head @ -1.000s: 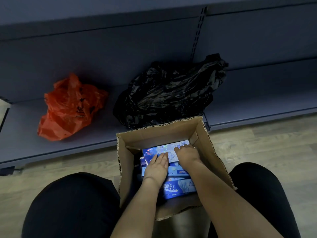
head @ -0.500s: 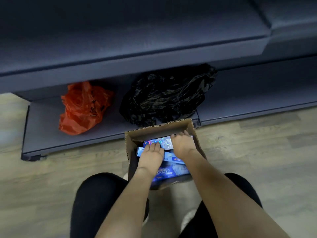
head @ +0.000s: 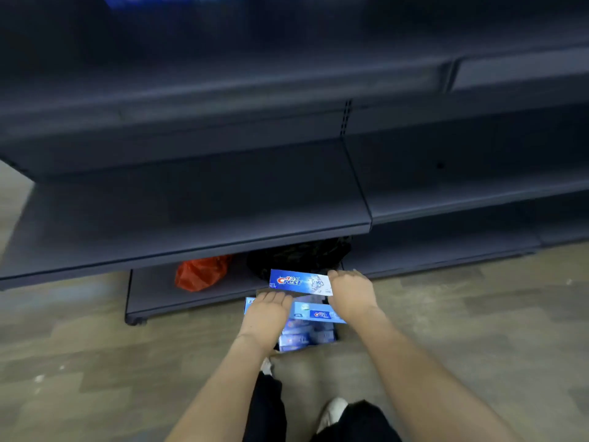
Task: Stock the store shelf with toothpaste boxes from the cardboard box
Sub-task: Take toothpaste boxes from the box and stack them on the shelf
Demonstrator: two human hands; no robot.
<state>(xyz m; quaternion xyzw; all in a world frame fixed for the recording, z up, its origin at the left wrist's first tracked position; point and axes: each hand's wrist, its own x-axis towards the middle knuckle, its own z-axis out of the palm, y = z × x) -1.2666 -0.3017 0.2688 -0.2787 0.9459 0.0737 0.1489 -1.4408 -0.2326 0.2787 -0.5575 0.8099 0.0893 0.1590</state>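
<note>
Right hand (head: 350, 295) is gripping the right end of the Crest toothpaste box (head: 299, 282), long axis running left-right, while the left hand (head: 267, 314) is holding a second toothpaste box (head: 314, 312) just below, both well beneath the bare middle shelf (head: 197, 215) ahead.

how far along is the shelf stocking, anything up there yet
Barely started. The dark grey metal shelf nearest the hands shows no boxes. In hand: the right hand holds a blue Crest toothpaste box; the left hand holds a lighter blue one. Left: more blue boxes in the carton.
</note>
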